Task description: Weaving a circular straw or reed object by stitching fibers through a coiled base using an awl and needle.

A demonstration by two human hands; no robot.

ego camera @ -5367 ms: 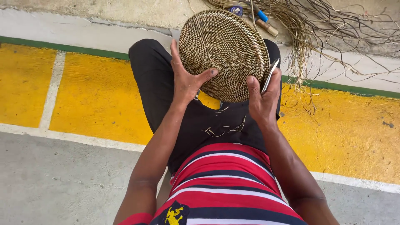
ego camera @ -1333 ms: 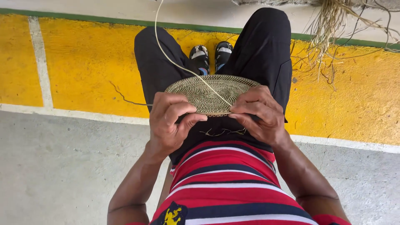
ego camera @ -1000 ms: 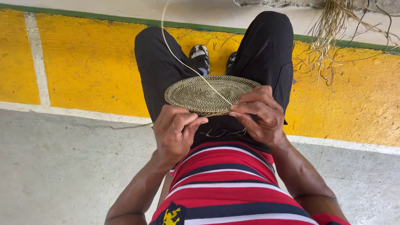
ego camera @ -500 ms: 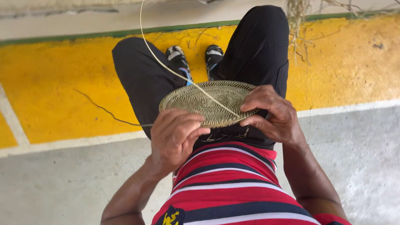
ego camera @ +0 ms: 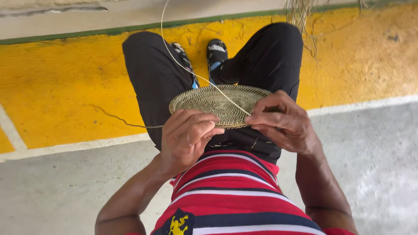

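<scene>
Perhaps outdoor pavement: yellow-painted curb [ego camera: 65,87], bare concrete floor [ego camera: 65,191].

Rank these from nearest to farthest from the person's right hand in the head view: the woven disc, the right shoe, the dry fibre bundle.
From the right hand:
1. Woven disc: touching, pinched at its near right edge.
2. Right shoe: beyond the disc, between the knees.
3. Dry fibre bundle: farthest, at the top edge.

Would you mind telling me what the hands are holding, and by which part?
Both hold the round woven mat by its near rim: left hand at the near-left edge, right hand at the near-right edge, where the pale strand meets it.
</scene>
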